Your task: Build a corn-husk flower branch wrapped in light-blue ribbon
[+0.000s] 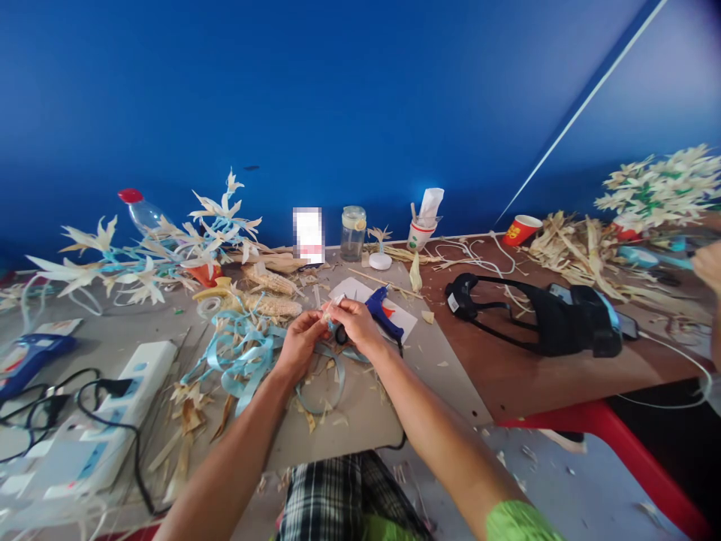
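Observation:
My left hand and my right hand meet over the table, both closed in a pinch. Between their fingertips is a small pale piece, mostly covered and too small to name. Light blue ribbon lies in a tangle left of my left hand, and a loop of it hangs below the fingers. Just right of my right hand, a blue glue gun rests on a white sheet. A dark ring-like item shows beneath the hands. Corn cobs with husks lie behind the left hand.
Husk flowers stand at back left, near a power strip with black cables. A glass jar and a paper cup line the blue wall. A black headset lies right; another person's hand shows at the right edge.

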Motion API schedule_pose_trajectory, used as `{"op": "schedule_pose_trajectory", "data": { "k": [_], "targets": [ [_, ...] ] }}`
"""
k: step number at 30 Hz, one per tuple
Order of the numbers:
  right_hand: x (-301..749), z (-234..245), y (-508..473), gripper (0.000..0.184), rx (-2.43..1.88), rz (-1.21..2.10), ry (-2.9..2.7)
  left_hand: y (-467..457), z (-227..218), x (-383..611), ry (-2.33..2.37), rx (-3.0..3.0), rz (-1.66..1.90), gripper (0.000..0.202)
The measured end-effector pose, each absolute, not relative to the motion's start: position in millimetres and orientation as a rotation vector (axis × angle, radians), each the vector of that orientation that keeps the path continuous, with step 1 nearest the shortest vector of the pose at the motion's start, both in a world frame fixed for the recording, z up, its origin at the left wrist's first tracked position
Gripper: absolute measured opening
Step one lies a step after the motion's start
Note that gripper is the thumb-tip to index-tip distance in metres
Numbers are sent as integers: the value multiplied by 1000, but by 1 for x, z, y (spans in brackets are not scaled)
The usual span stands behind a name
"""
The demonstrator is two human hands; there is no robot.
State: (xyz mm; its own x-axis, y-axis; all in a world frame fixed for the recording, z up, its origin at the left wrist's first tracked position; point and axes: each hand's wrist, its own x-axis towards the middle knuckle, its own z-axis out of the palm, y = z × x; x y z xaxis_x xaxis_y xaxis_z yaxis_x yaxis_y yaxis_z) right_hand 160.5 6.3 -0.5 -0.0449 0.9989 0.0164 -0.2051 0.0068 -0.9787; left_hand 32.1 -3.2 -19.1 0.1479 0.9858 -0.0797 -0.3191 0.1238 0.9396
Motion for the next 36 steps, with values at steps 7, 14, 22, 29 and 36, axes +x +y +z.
{"op": "schedule_pose_trajectory", "data": {
  "k": [7,14,22,29,36],
  "targets": [
    [167,-11,19,28,-939,1183,-831,-3,-19,31,916,898,1197,28],
    [183,-9,28,15,-911,1081,-671,1,-22,29,883,834,1271,26],
    [185,-9,29,34,-965,963,-711,3,-24,27,894,781,1277,28],
    [198,-15,34,23,-1266,803,-979,3,-22,29,925,775,1267,36],
    [199,0,25,25,-1406,669,-1291,0,-29,30,1121,1214,1351,24]
  ]
}}
